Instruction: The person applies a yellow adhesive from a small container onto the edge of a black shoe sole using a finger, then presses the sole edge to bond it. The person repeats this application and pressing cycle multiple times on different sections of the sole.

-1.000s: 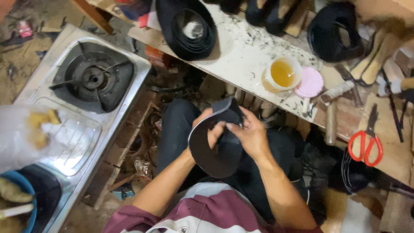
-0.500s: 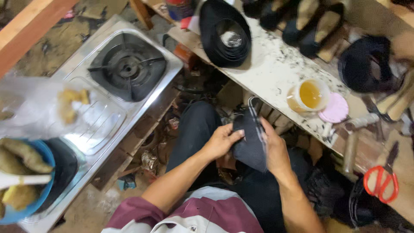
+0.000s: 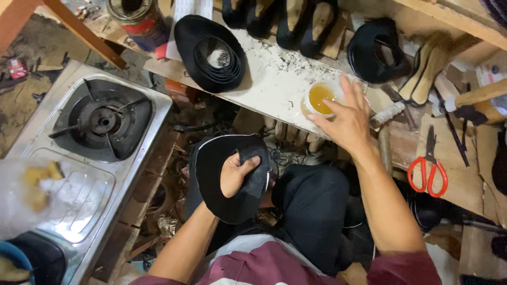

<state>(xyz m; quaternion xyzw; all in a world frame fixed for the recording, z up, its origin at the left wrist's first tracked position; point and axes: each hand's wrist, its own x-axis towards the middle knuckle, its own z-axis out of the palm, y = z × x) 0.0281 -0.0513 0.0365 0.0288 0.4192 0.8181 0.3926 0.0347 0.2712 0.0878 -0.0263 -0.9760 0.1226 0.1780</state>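
The right hand reaches to the near edge of the white workbench, fingers spread over a small cup of amber glue. The left hand grips a black shoe upper over the lap, thumb pressing its folded edge. Red-handled scissors lie at the bench's right end.

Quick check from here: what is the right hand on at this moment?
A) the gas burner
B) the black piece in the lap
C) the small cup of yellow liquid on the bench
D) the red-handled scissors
C: the right hand rests on the small cup of yellow liquid, while the left hand grips the black piece.
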